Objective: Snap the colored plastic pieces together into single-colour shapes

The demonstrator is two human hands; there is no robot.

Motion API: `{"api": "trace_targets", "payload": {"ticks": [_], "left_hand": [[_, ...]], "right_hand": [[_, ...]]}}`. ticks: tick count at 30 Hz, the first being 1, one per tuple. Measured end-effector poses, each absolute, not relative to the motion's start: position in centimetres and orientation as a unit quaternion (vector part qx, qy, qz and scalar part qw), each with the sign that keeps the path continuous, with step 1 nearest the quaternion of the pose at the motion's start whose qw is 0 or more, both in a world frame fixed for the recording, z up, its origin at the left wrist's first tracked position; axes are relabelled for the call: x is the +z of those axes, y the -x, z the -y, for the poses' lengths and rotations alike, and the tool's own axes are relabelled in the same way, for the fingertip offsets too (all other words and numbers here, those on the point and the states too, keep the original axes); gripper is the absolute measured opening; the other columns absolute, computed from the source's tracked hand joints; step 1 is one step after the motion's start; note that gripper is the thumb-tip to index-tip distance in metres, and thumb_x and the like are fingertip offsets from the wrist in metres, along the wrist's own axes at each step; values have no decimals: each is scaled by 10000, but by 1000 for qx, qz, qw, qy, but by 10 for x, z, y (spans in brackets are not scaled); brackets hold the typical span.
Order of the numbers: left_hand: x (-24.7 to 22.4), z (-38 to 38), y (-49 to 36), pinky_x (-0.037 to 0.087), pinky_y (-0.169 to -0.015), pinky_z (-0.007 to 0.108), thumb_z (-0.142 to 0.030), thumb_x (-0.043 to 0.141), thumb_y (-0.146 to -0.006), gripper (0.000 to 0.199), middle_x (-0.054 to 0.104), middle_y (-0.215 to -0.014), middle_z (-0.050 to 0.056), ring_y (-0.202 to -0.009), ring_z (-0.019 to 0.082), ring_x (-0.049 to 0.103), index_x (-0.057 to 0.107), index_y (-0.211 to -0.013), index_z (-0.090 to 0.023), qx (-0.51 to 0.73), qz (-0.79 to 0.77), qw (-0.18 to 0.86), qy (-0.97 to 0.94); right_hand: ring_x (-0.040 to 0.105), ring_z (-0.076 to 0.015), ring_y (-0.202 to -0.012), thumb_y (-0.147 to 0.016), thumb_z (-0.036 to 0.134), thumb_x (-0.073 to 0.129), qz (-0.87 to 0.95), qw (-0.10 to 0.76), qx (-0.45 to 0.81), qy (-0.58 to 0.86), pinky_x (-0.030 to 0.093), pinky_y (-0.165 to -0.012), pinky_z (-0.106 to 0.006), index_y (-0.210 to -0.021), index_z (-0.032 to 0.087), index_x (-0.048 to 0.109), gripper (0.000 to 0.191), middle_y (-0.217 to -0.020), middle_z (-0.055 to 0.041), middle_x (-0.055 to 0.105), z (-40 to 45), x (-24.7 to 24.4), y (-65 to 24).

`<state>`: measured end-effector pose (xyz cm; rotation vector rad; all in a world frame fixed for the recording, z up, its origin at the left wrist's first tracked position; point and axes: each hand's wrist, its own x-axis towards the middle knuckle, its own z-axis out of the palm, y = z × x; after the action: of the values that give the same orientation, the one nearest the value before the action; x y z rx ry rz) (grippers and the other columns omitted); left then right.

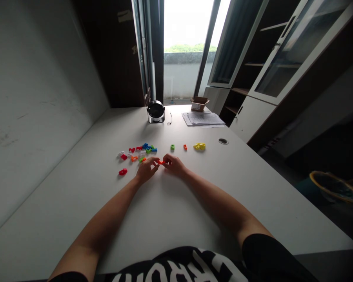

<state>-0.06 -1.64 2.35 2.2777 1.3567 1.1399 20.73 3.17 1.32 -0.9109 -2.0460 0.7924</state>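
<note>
Left hand point(147, 170) and right hand point(174, 164) pinched a small orange plastic brick point(161, 162) between their fingertips over the white desk point(176, 207), within easy reach of the loose coloured bricks point(137, 153) lying nearby on the left.

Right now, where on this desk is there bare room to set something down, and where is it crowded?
Bare: the white desk between the forearms, and right of the yellow bricks below the round grommet. Crowded: beyond the left hand, where coloured plastic bricks cluster, and around the orange brick at the right hand.
</note>
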Motion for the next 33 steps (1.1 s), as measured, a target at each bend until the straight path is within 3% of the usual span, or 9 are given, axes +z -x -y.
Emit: {"api": "trace_targets", "payload": {"ticks": [10,18,24,29,33], "left_hand": [[28,19,0,554,-696,273,-213,627,-906,95,712,-949,45,-776,144,687,678,-986,-205,374,-445,138,-802],[26,17,0,544,-711,278,-143,578,-901,144,713,-933,39,-779,145,679,683,-973,-210,374,-457,131,-796],[23,16,2,548,-720,287,-141,560,-900,189,717,-932,33,-767,146,671,697,-1003,-220,370,-475,133,-787],[21,15,3,539,-687,266,-136,563,-894,183,717,-943,32,-754,141,663,707,-968,-221,357,-476,148,-790],[21,15,3,528,-667,265,-134,560,-897,189,720,-937,34,-733,142,658,712,-972,-218,349,-480,151,-791]], "right_hand": [[506,-110,-644,-846,244,583,810,373,300,339,398,-620,-224,-867,195,637,76,-761,17,637,-34,11,-207],[503,-124,-665,-825,190,584,820,371,267,344,388,-637,-233,-839,204,615,37,-783,10,628,-36,9,-208],[514,-151,-744,-840,125,571,847,354,182,351,399,-708,-254,-836,207,621,95,-888,-32,614,-47,11,-220],[552,-158,-821,-812,46,522,863,317,187,346,400,-735,-253,-763,194,620,184,-940,-49,622,-59,13,-237],[535,-157,-782,-808,30,455,840,331,169,396,386,-715,-260,-749,189,616,233,-907,-42,610,-62,14,-245]]}}
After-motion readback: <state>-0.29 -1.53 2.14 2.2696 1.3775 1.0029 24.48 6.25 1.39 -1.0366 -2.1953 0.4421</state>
